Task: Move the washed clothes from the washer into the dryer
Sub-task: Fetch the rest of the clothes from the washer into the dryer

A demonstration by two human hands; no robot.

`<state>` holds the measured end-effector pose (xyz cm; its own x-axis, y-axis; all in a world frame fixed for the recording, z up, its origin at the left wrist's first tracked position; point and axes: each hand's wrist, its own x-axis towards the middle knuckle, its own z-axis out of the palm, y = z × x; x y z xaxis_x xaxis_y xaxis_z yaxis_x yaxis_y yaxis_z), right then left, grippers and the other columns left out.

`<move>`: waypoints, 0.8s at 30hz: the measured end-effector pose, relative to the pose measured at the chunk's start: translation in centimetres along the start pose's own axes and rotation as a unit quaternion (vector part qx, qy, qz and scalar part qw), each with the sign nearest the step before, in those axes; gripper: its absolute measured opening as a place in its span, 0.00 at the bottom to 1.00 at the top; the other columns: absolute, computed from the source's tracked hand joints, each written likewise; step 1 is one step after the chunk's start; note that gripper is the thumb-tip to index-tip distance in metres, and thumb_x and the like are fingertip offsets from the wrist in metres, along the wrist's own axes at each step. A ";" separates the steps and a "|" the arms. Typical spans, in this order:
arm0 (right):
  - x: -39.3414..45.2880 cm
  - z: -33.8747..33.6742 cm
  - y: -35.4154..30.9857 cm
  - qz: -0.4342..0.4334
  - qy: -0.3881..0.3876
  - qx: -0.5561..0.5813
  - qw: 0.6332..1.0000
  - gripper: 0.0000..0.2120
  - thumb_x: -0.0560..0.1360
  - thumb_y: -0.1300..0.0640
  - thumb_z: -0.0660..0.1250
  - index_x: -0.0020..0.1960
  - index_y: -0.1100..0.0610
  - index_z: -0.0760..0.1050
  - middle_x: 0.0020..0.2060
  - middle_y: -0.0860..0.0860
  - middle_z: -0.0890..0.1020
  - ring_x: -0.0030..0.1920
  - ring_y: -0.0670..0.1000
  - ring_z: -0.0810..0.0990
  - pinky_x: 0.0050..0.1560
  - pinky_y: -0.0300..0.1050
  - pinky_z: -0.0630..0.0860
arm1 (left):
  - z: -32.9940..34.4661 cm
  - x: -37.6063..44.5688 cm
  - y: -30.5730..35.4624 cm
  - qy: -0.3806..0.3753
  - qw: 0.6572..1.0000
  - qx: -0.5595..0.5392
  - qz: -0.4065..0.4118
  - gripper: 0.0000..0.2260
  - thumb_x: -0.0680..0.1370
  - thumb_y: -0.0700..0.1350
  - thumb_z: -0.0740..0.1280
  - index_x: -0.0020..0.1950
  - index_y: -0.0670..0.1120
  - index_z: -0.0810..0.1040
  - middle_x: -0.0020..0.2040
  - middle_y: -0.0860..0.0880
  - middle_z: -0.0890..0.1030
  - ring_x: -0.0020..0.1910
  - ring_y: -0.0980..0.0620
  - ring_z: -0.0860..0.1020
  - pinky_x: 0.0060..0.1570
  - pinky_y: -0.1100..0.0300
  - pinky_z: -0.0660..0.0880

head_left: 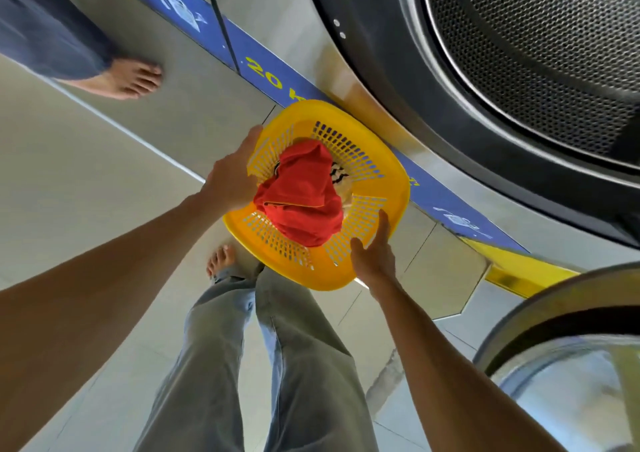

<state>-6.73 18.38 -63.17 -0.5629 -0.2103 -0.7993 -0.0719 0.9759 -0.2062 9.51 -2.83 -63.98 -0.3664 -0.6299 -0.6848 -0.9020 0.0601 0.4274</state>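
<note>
From the head camera, a square yellow plastic laundry basket with slotted walls (360, 161) sits low in front of the person's legs, tight against the blue band at the foot of a steel machine, directly below the machine's open round drum of perforated metal (540, 57). That spot looks chosen so clothes need only a short lift from basket to opening. The left hand (232, 178) rests on the basket's left rim, fingers laid along the edge with the thumb side toward the cloth, neither clenched nor spread wide; whether it actually clamps the rim I cannot tell. The right hand (375, 249) lies flat and open against the near right rim, fingers extended, gripping nothing. Together they seem to be steadying or setting the basket rather than lifting laundry. The bunched red garment (301, 195) lies heaped in the basket's middle, between the two hands and touching neither clearly, with a black-and-white patterned cloth (338, 174) peeking out beside it. A curved glass door (568, 358) hangs open at lower right.
</note>
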 end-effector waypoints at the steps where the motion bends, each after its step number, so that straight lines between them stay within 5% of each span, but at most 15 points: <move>1: 0.2 0.5 0.1 0.000 0.011 0.011 1.000 0.36 0.80 0.57 0.60 0.80 0.41 0.45 0.62 0.66 0.77 0.61 0.69 0.76 0.57 0.57 0.72 | 0.2 0.1 -0.4 0.010 1.000 0.004 0.002 0.40 0.74 0.36 0.61 0.79 0.62 0.48 0.68 0.37 0.75 0.62 0.33 0.76 0.60 0.45 0.75; 5: 0.9 1.5 0.7 -0.026 0.052 0.023 0.998 0.33 0.81 0.61 0.55 0.80 0.41 0.47 0.62 0.64 0.79 0.58 0.69 0.77 0.50 0.55 0.70 | 0.4 0.6 -1.8 0.021 1.000 0.006 0.012 0.41 0.73 0.36 0.59 0.75 0.71 0.49 0.63 0.39 0.79 0.54 0.35 0.80 0.52 0.46 0.78; 9: 1.1 0.9 1.8 -0.033 0.047 0.020 0.998 0.34 0.81 0.60 0.55 0.80 0.39 0.46 0.65 0.63 0.79 0.59 0.69 0.77 0.50 0.53 0.68 | 0.9 0.2 -1.9 0.026 0.999 0.003 0.019 0.42 0.73 0.35 0.60 0.78 0.66 0.49 0.62 0.40 0.80 0.54 0.35 0.80 0.52 0.52 0.75; 12: 0.1 0.6 2.5 -0.029 0.064 0.036 0.997 0.31 0.82 0.54 0.55 0.80 0.37 0.47 0.68 0.61 0.77 0.62 0.69 0.77 0.53 0.53 0.70 | 1.1 -1.2 -2.0 0.018 0.999 0.017 0.029 0.44 0.72 0.33 0.61 0.79 0.64 0.47 0.63 0.36 0.79 0.56 0.34 0.79 0.56 0.48 0.75; 19: -5.1 2.1 4.5 -0.003 0.096 0.058 0.994 0.39 0.77 0.64 0.55 0.79 0.34 0.45 0.52 0.67 0.82 0.47 0.68 0.81 0.41 0.52 0.70 | 0.1 -5.1 -2.3 -0.025 0.993 0.080 0.079 0.47 0.71 0.33 0.62 0.80 0.60 0.42 0.62 0.33 0.78 0.50 0.32 0.81 0.48 0.45 0.77; 24: -6.8 5.1 5.1 0.001 0.114 0.058 0.992 0.42 0.75 0.65 0.56 0.80 0.36 0.45 0.51 0.65 0.83 0.48 0.67 0.81 0.41 0.52 0.68 | -1.0 -5.4 -4.2 -0.055 0.987 0.117 0.100 0.50 0.69 0.31 0.63 0.78 0.65 0.41 0.58 0.34 0.80 0.43 0.37 0.81 0.42 0.48 0.78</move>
<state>0.92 24.49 -61.61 -0.7354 -0.1772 -0.6540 0.0167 0.9602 -0.2789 15.51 -0.45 -61.45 -0.5534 -0.5002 -0.6660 -0.8324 0.3599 0.4214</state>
